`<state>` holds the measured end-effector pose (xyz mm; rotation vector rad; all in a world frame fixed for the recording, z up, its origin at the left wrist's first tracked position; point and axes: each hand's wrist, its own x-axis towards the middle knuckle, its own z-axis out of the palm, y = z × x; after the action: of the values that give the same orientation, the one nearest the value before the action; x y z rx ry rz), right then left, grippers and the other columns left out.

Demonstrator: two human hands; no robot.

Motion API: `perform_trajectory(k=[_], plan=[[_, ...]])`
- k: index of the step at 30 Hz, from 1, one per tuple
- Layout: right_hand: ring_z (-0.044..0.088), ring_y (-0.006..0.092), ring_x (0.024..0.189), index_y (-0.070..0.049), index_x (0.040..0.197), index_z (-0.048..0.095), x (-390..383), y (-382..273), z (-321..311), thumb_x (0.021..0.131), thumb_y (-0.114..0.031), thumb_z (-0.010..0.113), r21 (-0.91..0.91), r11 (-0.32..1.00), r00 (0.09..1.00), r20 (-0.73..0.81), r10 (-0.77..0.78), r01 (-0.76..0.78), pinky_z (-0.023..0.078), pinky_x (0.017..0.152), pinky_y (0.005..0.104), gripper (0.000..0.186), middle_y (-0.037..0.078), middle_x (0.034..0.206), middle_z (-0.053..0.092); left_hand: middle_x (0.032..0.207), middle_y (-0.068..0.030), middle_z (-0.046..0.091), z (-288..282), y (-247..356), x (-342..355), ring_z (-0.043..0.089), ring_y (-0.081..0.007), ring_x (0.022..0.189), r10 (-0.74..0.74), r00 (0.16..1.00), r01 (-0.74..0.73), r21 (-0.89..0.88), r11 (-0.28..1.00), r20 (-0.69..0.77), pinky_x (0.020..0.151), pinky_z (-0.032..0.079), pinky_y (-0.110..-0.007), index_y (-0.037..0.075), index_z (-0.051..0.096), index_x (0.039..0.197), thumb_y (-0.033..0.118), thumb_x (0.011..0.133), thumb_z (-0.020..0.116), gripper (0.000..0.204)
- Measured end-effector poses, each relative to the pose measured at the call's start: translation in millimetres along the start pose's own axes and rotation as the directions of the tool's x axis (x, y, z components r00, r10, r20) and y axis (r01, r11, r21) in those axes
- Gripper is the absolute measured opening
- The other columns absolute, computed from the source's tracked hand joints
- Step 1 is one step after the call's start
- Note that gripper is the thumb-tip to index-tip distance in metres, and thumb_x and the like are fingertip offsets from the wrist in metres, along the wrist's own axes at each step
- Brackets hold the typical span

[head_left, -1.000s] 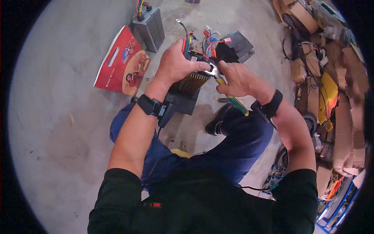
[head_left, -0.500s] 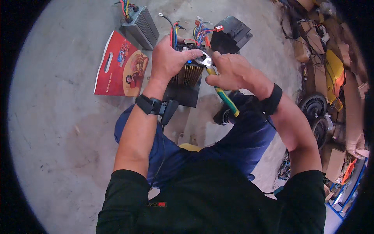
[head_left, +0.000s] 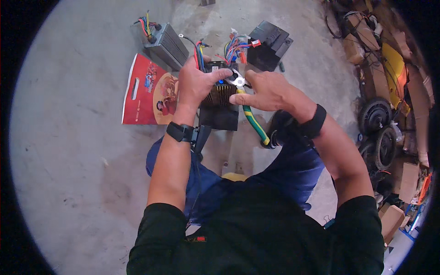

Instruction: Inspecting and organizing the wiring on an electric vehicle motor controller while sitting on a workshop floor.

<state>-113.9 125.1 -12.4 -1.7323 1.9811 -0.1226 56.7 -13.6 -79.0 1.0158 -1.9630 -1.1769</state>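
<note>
My left hand (head_left: 196, 85) is wrapped around the left side of a black finned controller box (head_left: 223, 95), its thumb stretched across the top. Bundles of coloured wires (head_left: 238, 46) come out of the far end, and a black lead with a ring terminal (head_left: 187, 38) sticks up beside my left fingers. In my right hand (head_left: 271, 91) is a pair of cutting pliers (head_left: 253, 123) with green and yellow handles. The pliers' silver jaws lie over the controller's top, by my left thumb tip. What sits between the jaws is too small to tell. One handle is mostly hidden by my right hand.
Below the controller is a black block (head_left: 219, 118). A grey finned box (head_left: 168, 46) with wires and a red carrier bag (head_left: 143, 101) lie to the left. Another black box (head_left: 269, 45) stands far right of the wires. Cardboard, wheels (head_left: 375, 115) and scrap line the right side.
The whole view has shifted, so the bag and boxes sit lower in the picture. The pliers' visible handle points more steeply toward me. Both hands keep their holds.
</note>
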Motion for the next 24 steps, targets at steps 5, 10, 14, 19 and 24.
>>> perform_trajectory(k=[5,10,14,19,24], plan=[[0.069,0.0451,0.085,0.007,0.094,0.064,-4,3,2,0.083,-0.079,0.056,0.049,0.999,1.000,0.013,0.017,-0.018,0.053,0.076,0.0519,0.087,0.029,0.084,0.068,0.093,-0.0131,0.072,0,10,-5,0.069,-0.0215,0.084,0.002,1.000,-0.002,0.002,1.000,-0.004,0.078,0.055,-0.034,-0.004,0.065,0.103,0.043,0.059,0.097,0.072],[0.070,0.0397,0.082,0.005,0.092,0.065,-24,16,-7,0.085,-0.072,0.062,0.153,0.988,1.000,-0.008,0.024,-0.023,0.054,0.072,0.0481,0.077,0.024,0.082,0.070,0.092,-0.0120,0.071,-7,6,-3,0.069,-0.0203,0.083,0.000,0.998,0.005,0.083,0.997,-0.062,0.077,0.055,-0.034,-0.003,0.065,0.102,0.042,0.060,0.097,0.069],[0.069,0.0273,0.076,0.004,0.092,0.065,-54,48,-11,0.086,-0.062,0.069,0.558,0.820,0.990,0.026,0.136,-0.127,0.053,0.066,0.0410,0.067,0.012,0.078,0.069,0.093,-0.0113,0.071,-7,4,2,0.068,-0.0197,0.084,-0.019,1.000,0.021,0.049,0.999,-0.025,0.077,0.055,-0.034,-0.002,0.065,0.104,0.040,0.062,0.096,0.067],[0.035,0.0044,0.056,-0.008,0.090,0.062,-45,92,21,0.094,-0.050,0.067,0.919,0.354,0.942,0.049,0.331,-0.172,0.026,0.049,0.0249,0.042,-0.007,0.066,0.041,0.092,-0.0092,0.071,-3,-6,4,0.068,-0.0195,0.085,-0.019,1.000,0.020,-0.046,0.999,0.015,0.079,0.054,-0.033,-0.002,0.066,0.105,0.040,0.066,0.094,0.064],[0.038,0.0042,0.060,-0.009,0.092,0.062,-12,88,14,0.095,-0.045,0.068,0.912,0.406,0.953,-0.069,0.296,-0.060,0.030,0.051,0.0246,0.036,-0.008,0.069,0.044,0.098,-0.0062,0.072,-10,-29,7,0.066,-0.0149,0.089,-0.037,0.999,0.040,-0.183,0.982,0.020,0.083,0.052,-0.031,-0.001,0.066,0.116,0.036,0.079,0.087,0.057]])
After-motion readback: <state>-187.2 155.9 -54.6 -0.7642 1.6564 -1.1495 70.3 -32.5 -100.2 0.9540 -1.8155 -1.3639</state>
